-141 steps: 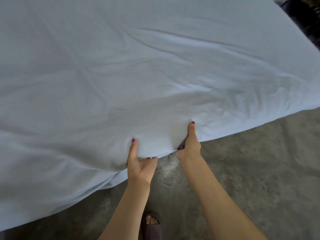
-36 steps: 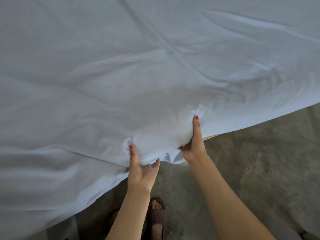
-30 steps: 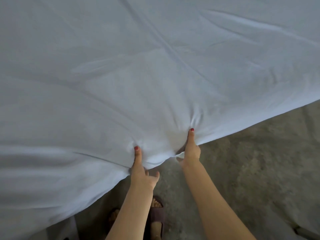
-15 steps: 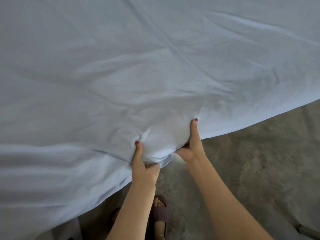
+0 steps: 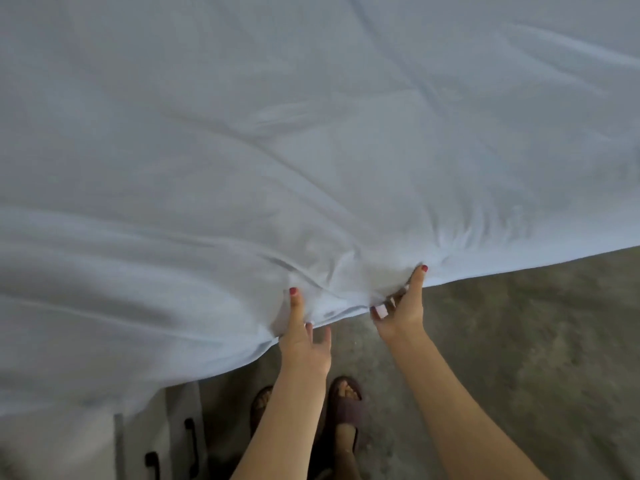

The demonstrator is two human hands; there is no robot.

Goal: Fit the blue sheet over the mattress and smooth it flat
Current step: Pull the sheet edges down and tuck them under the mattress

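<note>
Gripping the near edge of the sheet [image 5: 311,150], we are pinching it with both hands. Our left hand [image 5: 304,344] is laying its thumb on top of the cloth while its other fingers are curling under the hem. Our right hand [image 5: 401,310] is doing the same just beside it, thumb up on the fabric and fingers tucked beneath. Between the two hands the cloth is bunching into short folds, and longer creases are running away across the sheet, which is filling most of the view and covering the bed. Below the edge, our sandals [image 5: 346,407] are standing on the concrete floor [image 5: 536,341].
</note>
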